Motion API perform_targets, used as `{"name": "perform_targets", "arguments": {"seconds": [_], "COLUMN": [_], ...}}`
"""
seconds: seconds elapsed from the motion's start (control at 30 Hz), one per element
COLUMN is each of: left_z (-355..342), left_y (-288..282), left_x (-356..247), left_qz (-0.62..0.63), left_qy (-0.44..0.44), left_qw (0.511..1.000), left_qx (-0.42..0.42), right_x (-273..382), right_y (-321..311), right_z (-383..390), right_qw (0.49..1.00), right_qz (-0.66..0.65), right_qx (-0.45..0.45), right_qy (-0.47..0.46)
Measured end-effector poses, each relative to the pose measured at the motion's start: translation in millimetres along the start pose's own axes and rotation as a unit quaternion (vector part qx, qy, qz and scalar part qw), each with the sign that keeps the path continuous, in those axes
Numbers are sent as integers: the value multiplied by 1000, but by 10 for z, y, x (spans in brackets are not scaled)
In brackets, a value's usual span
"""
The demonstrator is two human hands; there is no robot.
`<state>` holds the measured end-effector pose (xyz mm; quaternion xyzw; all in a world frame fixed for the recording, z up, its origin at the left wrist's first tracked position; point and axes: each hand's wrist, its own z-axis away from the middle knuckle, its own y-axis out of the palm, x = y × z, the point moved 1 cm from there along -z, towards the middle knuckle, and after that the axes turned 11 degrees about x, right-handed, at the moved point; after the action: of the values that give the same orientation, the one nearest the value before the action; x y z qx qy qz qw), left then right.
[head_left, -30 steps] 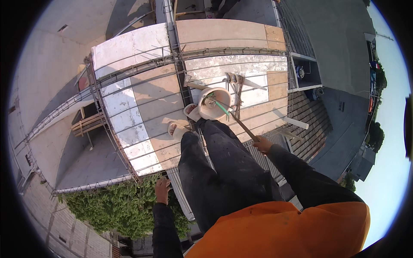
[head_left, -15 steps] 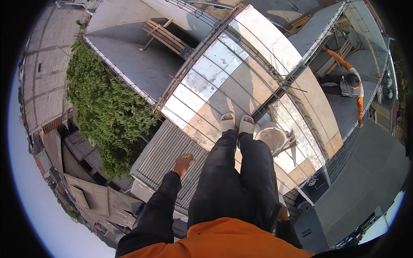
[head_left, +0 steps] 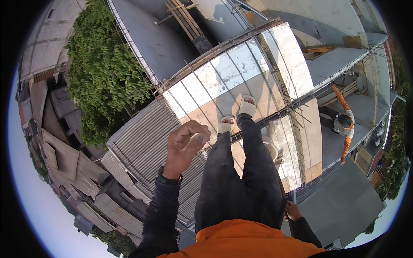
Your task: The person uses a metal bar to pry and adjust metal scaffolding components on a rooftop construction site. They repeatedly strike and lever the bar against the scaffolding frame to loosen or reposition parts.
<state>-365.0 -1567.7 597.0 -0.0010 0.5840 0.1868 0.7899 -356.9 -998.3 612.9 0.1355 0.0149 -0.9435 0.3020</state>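
Observation:
My left hand (head_left: 189, 144) is raised over the corrugated sheet roofing, its fingers curled with nothing visible in them. At my right hip, my right hand (head_left: 291, 211) grips a long dark stick (head_left: 284, 204), mostly hidden by my leg. My sandalled feet (head_left: 247, 107) stand on formwork boards (head_left: 228, 84) crossed by thin steel bars, beside a dark beam channel with rebar (head_left: 284, 111). A pale round bucket (head_left: 270, 148), with tools lying by it, is partly hidden behind my right leg.
A co-worker in orange sleeves (head_left: 344, 118) stretches both arms along a bay at the right. Corrugated roofing (head_left: 137, 142) lies below left, near a leafy tree (head_left: 101, 73). A deep bay holds timber planks (head_left: 183, 21) beyond the rebar-lined edge. Lower rooftops (head_left: 60, 150) surround the boards.
The view has swung round, bringing the tree and co-worker into new positions. My left hand has risen with fingers curling, my feet have shifted, and the stick stays in my right hand.

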Motion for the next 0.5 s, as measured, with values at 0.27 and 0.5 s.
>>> {"name": "perform_targets", "arguments": {"seconds": [0.27,0.5], "left_z": [-52,-144], "left_y": [382,193], "left_x": [-2083,-2200], "left_qz": [14,37], "left_qy": [334,602], "left_qw": [933,746], "left_qx": [131,281], "right_x": [729,1467], "right_y": [-370,-501], "right_z": [451,432], "right_qw": [995,988], "right_qz": [93,156], "right_qx": [-16,-6], "right_qy": [33,-16]}}
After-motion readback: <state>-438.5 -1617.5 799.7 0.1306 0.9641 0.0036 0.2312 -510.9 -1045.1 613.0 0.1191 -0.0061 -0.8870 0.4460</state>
